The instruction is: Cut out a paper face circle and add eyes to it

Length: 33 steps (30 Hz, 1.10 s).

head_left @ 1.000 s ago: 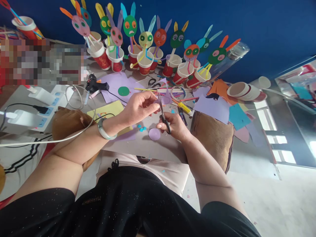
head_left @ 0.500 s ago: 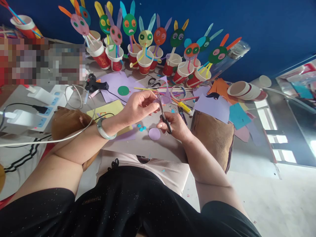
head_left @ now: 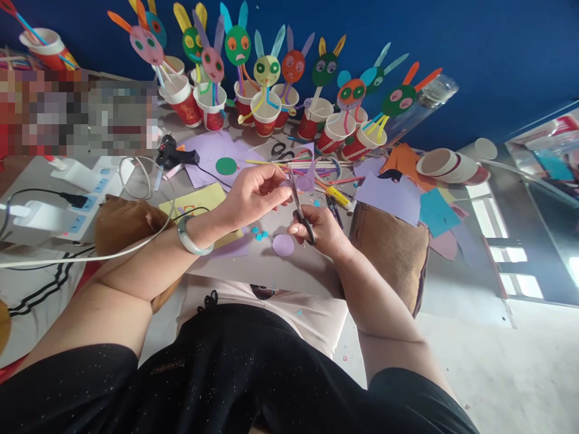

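My right hand [head_left: 322,229] is closed around the black handles of the scissors [head_left: 298,208], whose blades point away from me. In a pinch, my left hand [head_left: 260,196] holds a piece of purple paper [head_left: 305,181] with a circle outline on it, right at the scissor blades. Part of that paper is hidden behind the fingers and blades. Below the hands, a cut purple paper circle [head_left: 283,245] lies on the table, beside several small blue paper bits [head_left: 259,234]. Left of them, yellow paper [head_left: 199,202] lies partly under my left wrist.
Paper cups with paper bunny faces [head_left: 266,111] line the back. A black glue gun [head_left: 174,155] lies at left near a power strip [head_left: 93,193] and a white cable. Purple sheets [head_left: 389,196], a yellow tube [head_left: 339,198] and stacked cups [head_left: 446,166] are at right. Brown cushions [head_left: 391,253] flank the tabletop.
The purple paper at the blades has turned slightly, and its upper corner now points differently. Both hands stay in nearly the same place.
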{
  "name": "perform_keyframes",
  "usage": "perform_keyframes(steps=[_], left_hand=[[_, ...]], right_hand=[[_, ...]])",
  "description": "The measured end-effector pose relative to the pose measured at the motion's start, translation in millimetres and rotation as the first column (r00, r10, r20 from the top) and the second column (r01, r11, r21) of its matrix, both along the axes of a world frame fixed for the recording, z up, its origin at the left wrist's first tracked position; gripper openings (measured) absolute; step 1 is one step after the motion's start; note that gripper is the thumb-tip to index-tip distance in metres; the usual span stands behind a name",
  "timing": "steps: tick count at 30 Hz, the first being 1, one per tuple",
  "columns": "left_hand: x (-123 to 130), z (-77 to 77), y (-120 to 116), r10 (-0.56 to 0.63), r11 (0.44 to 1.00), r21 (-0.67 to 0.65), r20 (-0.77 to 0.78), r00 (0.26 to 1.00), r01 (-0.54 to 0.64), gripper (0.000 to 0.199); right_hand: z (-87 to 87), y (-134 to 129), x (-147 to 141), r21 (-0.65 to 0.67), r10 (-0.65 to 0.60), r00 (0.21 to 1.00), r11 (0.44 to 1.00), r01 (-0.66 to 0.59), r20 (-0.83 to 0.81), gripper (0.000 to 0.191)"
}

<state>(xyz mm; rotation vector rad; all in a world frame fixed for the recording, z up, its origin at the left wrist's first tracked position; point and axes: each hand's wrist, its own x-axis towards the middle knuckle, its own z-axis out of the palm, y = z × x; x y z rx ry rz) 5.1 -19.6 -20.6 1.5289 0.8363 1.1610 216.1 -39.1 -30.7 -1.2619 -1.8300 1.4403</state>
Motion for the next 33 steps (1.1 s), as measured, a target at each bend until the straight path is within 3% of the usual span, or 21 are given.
perform_keyframes(steps=[33], left_hand=[[1.7, -0.7, -0.6, -0.032, 0.999, -0.008, 0.025, 0.999, 0.032, 0.013]], right_hand=[[-0.2, -0.6, -3.4, 0.006, -0.018, 1.000, 1.000, 0.018, -0.018, 0.079]])
